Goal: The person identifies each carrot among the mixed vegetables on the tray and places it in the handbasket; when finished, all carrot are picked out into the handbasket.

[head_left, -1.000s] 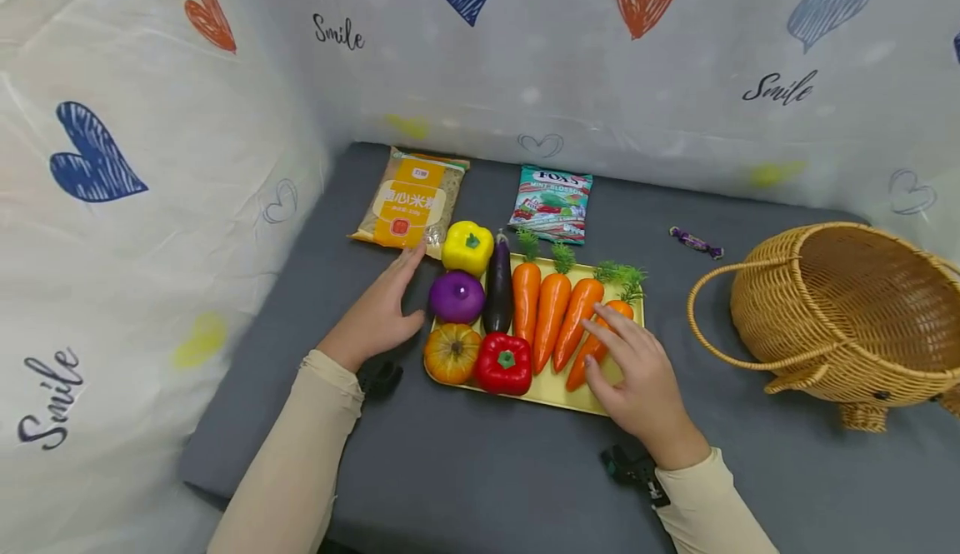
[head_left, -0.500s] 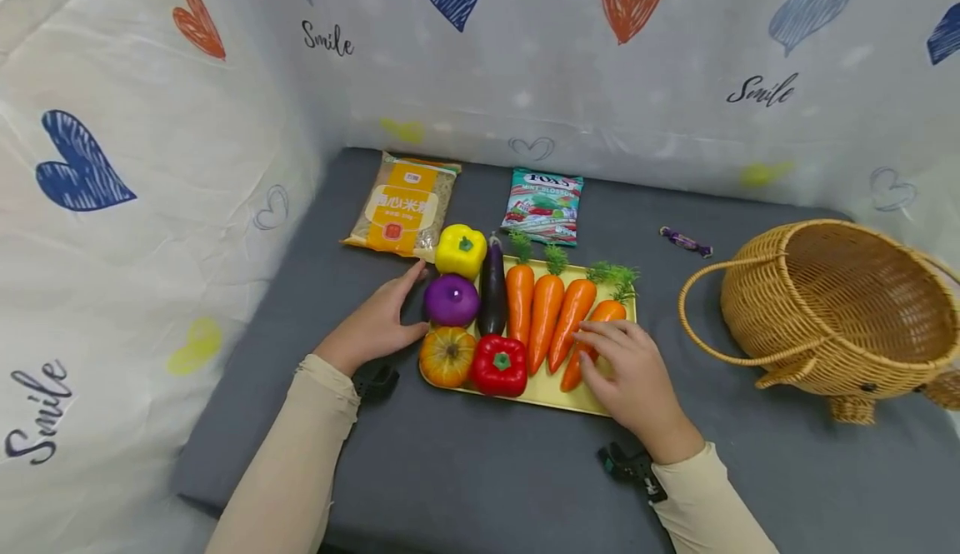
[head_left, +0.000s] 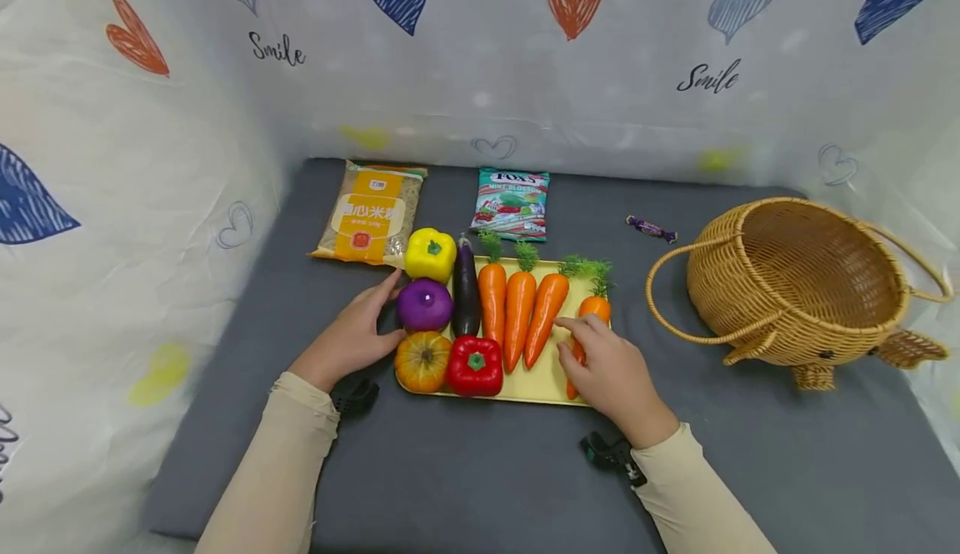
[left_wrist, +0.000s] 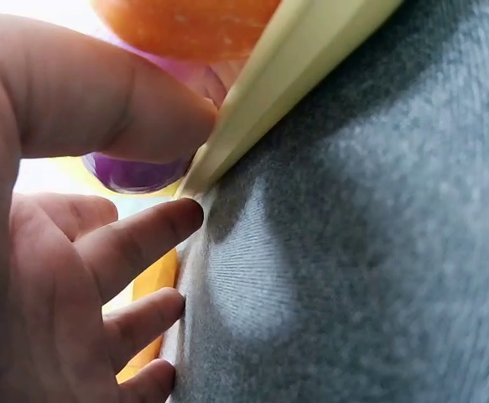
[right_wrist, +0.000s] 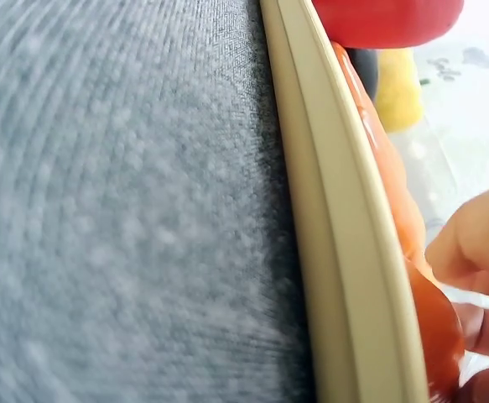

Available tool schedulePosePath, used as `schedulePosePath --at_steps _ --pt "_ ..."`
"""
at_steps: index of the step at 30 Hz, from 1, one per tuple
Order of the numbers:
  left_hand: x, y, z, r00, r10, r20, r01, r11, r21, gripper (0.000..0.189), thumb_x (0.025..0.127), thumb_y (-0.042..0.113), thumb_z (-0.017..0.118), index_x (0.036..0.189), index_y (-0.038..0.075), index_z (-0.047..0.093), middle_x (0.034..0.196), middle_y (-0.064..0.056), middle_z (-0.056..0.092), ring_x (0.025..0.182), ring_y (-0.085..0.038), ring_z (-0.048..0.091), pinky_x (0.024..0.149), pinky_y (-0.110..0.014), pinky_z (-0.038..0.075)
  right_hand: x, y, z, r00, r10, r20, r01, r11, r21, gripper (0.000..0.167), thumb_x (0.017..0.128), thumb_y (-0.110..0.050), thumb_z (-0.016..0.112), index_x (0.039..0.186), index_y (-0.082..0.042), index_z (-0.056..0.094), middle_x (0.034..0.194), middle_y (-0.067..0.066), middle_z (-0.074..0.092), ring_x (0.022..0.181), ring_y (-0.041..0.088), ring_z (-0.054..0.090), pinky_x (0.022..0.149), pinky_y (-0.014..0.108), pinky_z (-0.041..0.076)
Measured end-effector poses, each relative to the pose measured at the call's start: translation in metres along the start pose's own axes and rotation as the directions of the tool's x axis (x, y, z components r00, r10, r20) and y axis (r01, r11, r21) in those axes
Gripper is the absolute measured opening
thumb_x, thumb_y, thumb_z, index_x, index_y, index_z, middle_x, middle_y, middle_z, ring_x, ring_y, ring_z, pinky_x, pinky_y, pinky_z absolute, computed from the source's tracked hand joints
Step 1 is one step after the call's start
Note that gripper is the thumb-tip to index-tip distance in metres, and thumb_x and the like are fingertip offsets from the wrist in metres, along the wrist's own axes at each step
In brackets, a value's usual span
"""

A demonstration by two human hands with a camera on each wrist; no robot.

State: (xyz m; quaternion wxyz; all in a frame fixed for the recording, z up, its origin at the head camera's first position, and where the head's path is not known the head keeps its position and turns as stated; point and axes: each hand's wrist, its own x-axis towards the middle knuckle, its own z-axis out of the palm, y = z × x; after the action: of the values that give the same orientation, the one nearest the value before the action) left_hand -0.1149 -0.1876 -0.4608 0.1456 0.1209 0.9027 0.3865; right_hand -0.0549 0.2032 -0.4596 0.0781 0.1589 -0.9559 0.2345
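Note:
On a yellow tray point(head_left: 551, 386) lie several toy vegetables. My right hand point(head_left: 617, 377) holds the rightmost carrot point(head_left: 595, 308) between thumb and fingers, near the tray's right side; the hand covers the carrot's middle. Three more carrots point(head_left: 519, 308) lie side by side left of it. At the tray's left edge rests my left hand point(head_left: 348, 337), fingers extended and spread, beside a purple onion point(head_left: 424, 304) and a small pumpkin point(head_left: 422, 361). In the left wrist view its thumb point(left_wrist: 143, 113) touches the tray's rim.
Also on the tray are a yellow pepper point(head_left: 431, 254), an eggplant point(head_left: 466, 287) and a red pepper point(head_left: 475, 366). Behind lie a grain bag point(head_left: 371, 214) and a mint candy bag point(head_left: 512, 204). A wrapped candy point(head_left: 651, 228) and a wicker basket point(head_left: 720, 287) are to the right.
My right hand has closed its fingers on the rightmost carrot, which now lies straighter and farther from the others. My left hand stays by the tray's left edge. The head view has shifted.

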Motion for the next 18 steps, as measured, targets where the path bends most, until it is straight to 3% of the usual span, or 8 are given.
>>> schedulePosePath --at_steps 4,10,18 --pt "0.0000 0.0015 0.0019 1.000 -0.016 0.004 0.016 1.000 0.015 0.100 0.096 0.023 0.076 0.174 0.022 0.013 0.164 -0.015 0.042 0.153 -0.038 0.033 0.121 -0.068 0.028 0.0003 -0.0001 -0.0015 0.997 0.077 -0.008 -0.077 0.996 -0.045 0.038 0.097 -0.026 0.075 0.133 -0.015 0.074 0.096 0.002 0.058 0.053 0.012 0.037 0.046 0.031 0.038" --pt "0.0009 0.0007 0.0015 1.000 -0.015 -0.002 0.015 1.000 0.026 0.101 0.096 0.023 0.076 0.174 0.021 0.013 0.164 -0.017 0.041 0.150 -0.038 0.038 0.120 -0.067 0.031 0.0023 -0.0009 -0.0023 0.985 0.168 -0.045 -0.170 0.984 -0.049 0.048 0.094 -0.023 0.078 0.139 -0.013 0.068 0.108 0.010 0.061 0.053 0.014 0.041 0.043 0.033 0.040" --pt "-0.0005 0.0008 0.0011 1.000 -0.013 -0.005 0.013 0.999 0.043 0.098 0.096 0.025 0.076 0.174 0.021 0.016 0.164 -0.017 0.042 0.150 -0.038 0.039 0.120 -0.067 0.031 0.0032 -0.0013 -0.0035 0.956 0.287 -0.061 -0.290 0.956 -0.037 0.057 0.092 -0.027 0.078 0.142 -0.009 0.060 0.107 0.015 0.061 0.057 0.020 0.048 0.044 0.035 0.043"
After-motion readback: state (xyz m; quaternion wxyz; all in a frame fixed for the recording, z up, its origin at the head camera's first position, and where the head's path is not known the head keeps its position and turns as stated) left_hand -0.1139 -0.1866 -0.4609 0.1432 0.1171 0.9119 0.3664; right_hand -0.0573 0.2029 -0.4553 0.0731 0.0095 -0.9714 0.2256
